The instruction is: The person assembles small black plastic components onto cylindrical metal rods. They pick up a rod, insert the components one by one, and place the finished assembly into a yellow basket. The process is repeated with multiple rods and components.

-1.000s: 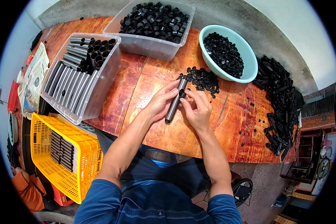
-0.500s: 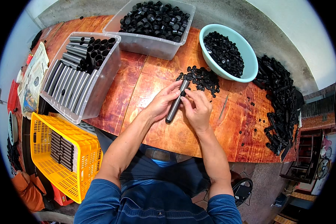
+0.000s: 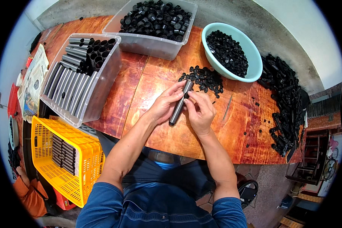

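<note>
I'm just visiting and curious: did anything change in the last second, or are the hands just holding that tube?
Hardly anything changed. The left hand still grips the dark tube, tilted over the wooden table, its top end by the loose black caps. The right hand stays at the tube's upper part, fingers barely shifting. Bins, bowl and crate are unmoved.

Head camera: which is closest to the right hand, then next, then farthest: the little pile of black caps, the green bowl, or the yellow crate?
From the right hand:
1. Pile of black caps, just beyond the fingers.
2. Green bowl, farther back, to the right.
3. Yellow crate, far left, off the table.
</note>
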A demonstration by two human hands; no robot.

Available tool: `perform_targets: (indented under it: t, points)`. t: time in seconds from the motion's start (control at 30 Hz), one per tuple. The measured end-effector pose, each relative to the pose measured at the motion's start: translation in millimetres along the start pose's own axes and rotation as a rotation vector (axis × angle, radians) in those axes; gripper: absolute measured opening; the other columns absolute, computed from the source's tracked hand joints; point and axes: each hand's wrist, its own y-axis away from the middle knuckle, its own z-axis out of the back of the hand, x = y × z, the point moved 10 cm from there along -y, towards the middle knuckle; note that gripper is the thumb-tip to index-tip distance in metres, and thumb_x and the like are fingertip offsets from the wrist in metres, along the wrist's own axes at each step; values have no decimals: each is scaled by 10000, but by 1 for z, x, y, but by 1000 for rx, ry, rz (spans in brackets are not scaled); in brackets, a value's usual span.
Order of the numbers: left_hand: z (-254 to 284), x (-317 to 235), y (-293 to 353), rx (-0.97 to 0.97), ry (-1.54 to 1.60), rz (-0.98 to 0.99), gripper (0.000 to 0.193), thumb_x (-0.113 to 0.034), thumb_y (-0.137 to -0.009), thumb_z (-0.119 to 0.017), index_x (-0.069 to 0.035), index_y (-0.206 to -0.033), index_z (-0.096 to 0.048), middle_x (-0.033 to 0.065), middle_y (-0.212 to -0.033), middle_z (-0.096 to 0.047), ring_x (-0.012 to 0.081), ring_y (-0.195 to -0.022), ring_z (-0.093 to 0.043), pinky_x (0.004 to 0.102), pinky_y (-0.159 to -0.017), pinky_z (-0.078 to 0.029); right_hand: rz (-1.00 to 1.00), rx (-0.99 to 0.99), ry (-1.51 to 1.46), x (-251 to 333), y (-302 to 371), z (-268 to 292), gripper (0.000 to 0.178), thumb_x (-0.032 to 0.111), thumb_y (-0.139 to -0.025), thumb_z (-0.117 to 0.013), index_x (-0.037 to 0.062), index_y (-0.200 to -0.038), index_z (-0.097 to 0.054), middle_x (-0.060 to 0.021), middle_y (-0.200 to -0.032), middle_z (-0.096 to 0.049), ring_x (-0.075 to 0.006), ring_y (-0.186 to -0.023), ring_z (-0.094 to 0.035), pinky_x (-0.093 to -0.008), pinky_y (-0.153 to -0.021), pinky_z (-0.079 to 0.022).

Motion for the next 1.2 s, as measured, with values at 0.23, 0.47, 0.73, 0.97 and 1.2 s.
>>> perform_targets:
  t: [0.23,0.47,0.73,0.97,1.2]
  points:
    - [1,-1,-2,2,-24,-44,490,-118,-1081,-543,-54,-1553,-427,139,-1357,-629,252,-1262,-632,409,-1098,-537,199,-27,152,7,4,0,252,-38,-780,-835,-2,-1022,-777,-125,-926,-743,-242,-755,-745,-330,-641,-589]
    - [5,1,-2,-9,-20,-48,477,-102,-1079,-533,-40,-1542,-435,142,-1383,-612,248,-1283,-619,397,-1121,-517,238,-11,198,9,6,-4,212,-36,-800,-831,-6,-1005,-785,-148,-952,-758,-266,-820,-762,-323,-682,-595]
    - [5,-2,2,-60,-31,-51,421,-131,-1068,-593,-59,-1472,-497,83,-1233,-640,159,-1109,-675,313,-945,-600,159,39,157,4,6,-10,218,-12,-780,-830,41,-988,-792,-103,-964,-730,-265,-817,-731,-346,-699,-587]
    - [9,-8,-1,-93,-41,-115,354,-154,-1030,-679,-28,-1345,-580,56,-1103,-678,125,-951,-690,279,-812,-620,9,133,-38,-9,5,-22,322,-48,-806,-794,0,-1120,-745,-125,-1093,-680,-196,-772,-682,-298,-666,-557]
    - [26,-6,-3,-119,26,-51,339,-207,-1073,-589,-1,-1340,-567,86,-1000,-691,151,-815,-689,274,-710,-590,-172,66,-157,-30,0,-5,377,-60,-856,-761,-10,-1222,-686,-95,-1191,-642,-63,-721,-599,-212,-630,-511]
